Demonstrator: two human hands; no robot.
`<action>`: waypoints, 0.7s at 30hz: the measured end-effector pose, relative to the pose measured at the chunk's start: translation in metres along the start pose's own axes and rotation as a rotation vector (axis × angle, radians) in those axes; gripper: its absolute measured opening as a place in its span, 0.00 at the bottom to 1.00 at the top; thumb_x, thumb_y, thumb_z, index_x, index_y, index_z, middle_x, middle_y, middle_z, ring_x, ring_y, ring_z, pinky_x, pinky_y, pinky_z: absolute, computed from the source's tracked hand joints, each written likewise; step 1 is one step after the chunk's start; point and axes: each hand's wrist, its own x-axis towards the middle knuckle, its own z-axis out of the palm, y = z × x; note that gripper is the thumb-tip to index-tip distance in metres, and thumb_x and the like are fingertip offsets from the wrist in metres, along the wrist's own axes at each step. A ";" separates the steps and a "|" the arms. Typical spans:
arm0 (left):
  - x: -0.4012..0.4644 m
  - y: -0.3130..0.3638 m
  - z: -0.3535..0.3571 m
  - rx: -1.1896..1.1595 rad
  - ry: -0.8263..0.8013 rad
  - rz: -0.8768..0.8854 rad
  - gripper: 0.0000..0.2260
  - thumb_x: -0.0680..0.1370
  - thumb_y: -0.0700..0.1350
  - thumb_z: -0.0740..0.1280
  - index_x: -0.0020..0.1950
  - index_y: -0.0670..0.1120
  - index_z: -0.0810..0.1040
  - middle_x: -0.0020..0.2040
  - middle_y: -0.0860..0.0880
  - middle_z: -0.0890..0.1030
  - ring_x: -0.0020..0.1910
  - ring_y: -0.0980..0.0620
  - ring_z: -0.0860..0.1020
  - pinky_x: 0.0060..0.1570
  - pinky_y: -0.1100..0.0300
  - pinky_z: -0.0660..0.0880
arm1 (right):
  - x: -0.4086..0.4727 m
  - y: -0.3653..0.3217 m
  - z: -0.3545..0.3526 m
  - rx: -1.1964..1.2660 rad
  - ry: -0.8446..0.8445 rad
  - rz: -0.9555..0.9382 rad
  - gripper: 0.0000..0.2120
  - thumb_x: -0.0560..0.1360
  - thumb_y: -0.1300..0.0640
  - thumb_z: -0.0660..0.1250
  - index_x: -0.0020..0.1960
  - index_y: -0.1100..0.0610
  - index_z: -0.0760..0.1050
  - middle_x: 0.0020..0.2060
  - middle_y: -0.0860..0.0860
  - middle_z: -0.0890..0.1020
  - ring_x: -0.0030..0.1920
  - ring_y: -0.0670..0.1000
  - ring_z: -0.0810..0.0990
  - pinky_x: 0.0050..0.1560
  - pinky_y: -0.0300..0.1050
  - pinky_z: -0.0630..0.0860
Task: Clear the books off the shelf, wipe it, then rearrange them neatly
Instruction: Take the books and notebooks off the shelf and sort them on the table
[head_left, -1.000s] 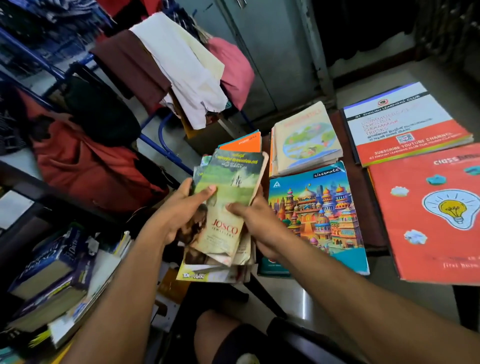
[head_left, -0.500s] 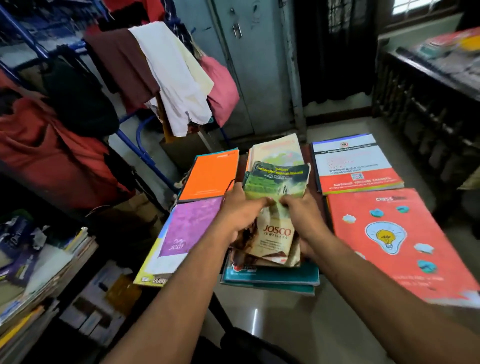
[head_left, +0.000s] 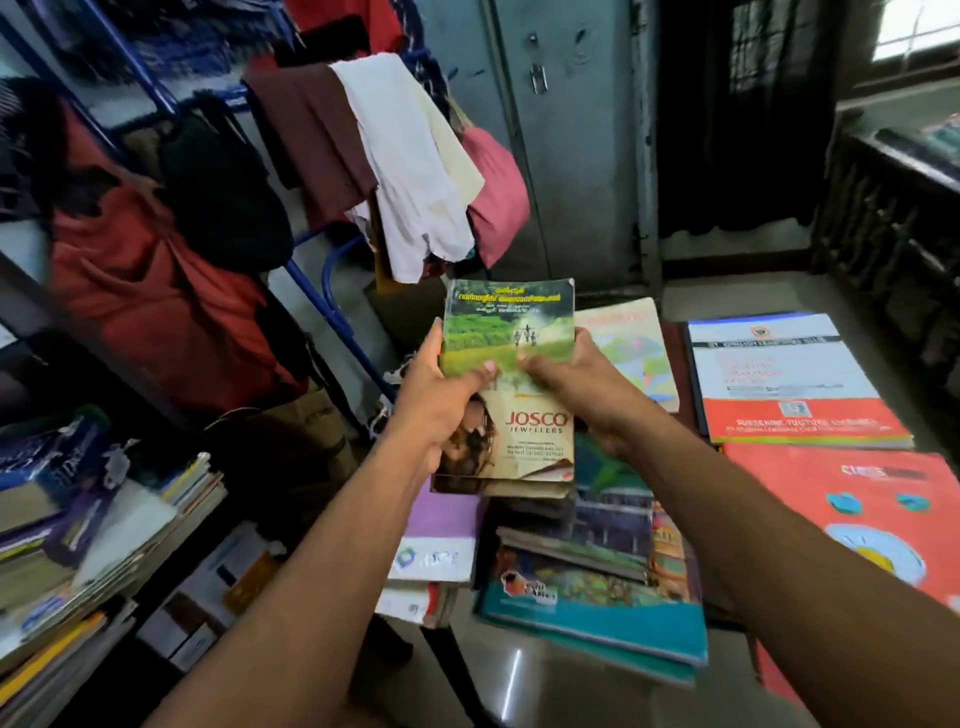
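Observation:
A worn green paperback (head_left: 511, 332) with a JOSCO jewellers advert on its cover is held up in both hands, with a few thin books beneath it. My left hand (head_left: 441, 395) grips its left edge, thumb on the cover. My right hand (head_left: 576, 384) grips the right edge, thumb on the cover too. Below them a stack of colourful notebooks (head_left: 592, 587) lies on a low dark table (head_left: 724, 621). A purple-covered book (head_left: 441, 519) lies to the left of that stack. The shelf (head_left: 78, 551) at lower left holds several piled books.
On the table's right lie a red lightbulb notebook (head_left: 872, 514), a white-and-orange booklet (head_left: 789, 379) and a pale textbook (head_left: 634, 343). A blue rack (head_left: 332, 291) draped with clothes stands behind. A grey metal cupboard (head_left: 566, 156) is at the back.
Both hands have lifted the green paperback and the thin books under it higher and further forward, above the notebook stack. The view has tilted up.

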 end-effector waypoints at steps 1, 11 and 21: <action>0.007 -0.001 -0.005 0.000 0.026 0.000 0.19 0.78 0.33 0.71 0.64 0.52 0.76 0.53 0.48 0.87 0.51 0.45 0.85 0.59 0.40 0.79 | 0.012 0.001 0.004 -0.028 -0.013 -0.009 0.19 0.78 0.62 0.71 0.65 0.56 0.66 0.54 0.58 0.84 0.46 0.53 0.87 0.41 0.50 0.84; 0.092 -0.050 -0.059 0.257 0.154 -0.078 0.11 0.78 0.48 0.73 0.60 0.53 0.78 0.50 0.52 0.83 0.42 0.57 0.79 0.35 0.63 0.74 | 0.147 0.036 0.046 -0.134 0.169 -0.260 0.28 0.74 0.56 0.72 0.72 0.54 0.66 0.59 0.52 0.83 0.58 0.53 0.83 0.61 0.61 0.79; 0.133 -0.112 -0.036 0.425 0.360 -0.128 0.17 0.77 0.42 0.70 0.65 0.52 0.77 0.59 0.49 0.77 0.57 0.49 0.77 0.62 0.53 0.75 | 0.176 0.083 0.044 -0.754 -0.019 -0.152 0.47 0.73 0.50 0.76 0.82 0.53 0.53 0.81 0.54 0.58 0.80 0.51 0.56 0.77 0.44 0.56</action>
